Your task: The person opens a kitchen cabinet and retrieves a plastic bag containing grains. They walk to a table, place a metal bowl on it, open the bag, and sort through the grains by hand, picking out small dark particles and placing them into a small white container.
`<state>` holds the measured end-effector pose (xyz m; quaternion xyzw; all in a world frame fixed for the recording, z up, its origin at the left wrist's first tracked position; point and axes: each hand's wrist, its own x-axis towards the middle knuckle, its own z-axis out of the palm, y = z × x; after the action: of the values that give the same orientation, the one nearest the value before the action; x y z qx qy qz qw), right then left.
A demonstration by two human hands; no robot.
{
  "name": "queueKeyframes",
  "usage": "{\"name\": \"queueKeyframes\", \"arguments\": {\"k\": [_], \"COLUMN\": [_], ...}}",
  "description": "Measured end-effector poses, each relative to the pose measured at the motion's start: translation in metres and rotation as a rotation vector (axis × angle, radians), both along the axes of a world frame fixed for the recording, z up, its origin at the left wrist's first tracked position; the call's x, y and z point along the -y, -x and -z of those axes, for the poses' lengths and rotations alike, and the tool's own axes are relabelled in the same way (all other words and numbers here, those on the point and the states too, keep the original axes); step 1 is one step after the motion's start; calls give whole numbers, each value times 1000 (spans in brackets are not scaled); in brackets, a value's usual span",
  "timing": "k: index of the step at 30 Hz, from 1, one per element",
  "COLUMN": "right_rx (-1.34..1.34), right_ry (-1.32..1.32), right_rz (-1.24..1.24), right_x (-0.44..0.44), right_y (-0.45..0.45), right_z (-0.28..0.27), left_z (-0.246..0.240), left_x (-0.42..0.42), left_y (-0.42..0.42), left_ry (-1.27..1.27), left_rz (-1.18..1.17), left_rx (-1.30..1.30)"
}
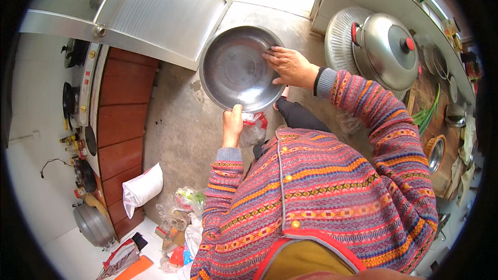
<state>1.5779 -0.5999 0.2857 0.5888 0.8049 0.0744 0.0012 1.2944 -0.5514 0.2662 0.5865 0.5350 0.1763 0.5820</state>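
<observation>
A wide, round metal wok (237, 62) is held out in front of me above the concrete floor, its hollow facing up. My left hand (232, 124) grips its near edge, thumb on top; the fingers beneath are hidden. Across the right side of the rim lies my right hand (291, 67), fingers extended and thumb apart, touching the inner wall. The wok's inside holds nothing and has a shiny patch near the front. Below my left hand, a plastic bag (253, 129) with red markings shows partly past the rim.
At right, a large lidded pot (389, 48) stands beside green scallions (428, 112) on a wooden surface. An aluminium-framed door panel (163, 11) is at upper left. Red-brown cabinets (120, 124) line the left. A white sack (143, 188) and several plastic bags (175, 217) lie on the floor.
</observation>
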Motion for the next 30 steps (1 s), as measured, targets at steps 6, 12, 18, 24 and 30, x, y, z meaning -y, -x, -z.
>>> {"name": "queueKeyframes", "arguments": {"k": [6, 12, 18, 24, 30], "right_rx": [-550, -644, -712, -530, -544], "right_ry": [345, 381, -187, 439, -351], "right_rz": [-232, -286, -103, 14, 321], "right_x": [-68, -158, -265, -274, -330], "right_y": [4, -73, -104, -198, -284], "right_z": [32, 19, -13, -42, -35], "left_z": [3, -3, -8, -10, -9], "left_x": [-78, -153, -214, -286, -352], "left_y": [-47, -119, -186, -244, -325], "left_ry": [-101, -26, -92, 66, -92], "left_rz": [-51, -66, 94, 113, 260], "left_rx": [-69, -34, -61, -33, -59]}}
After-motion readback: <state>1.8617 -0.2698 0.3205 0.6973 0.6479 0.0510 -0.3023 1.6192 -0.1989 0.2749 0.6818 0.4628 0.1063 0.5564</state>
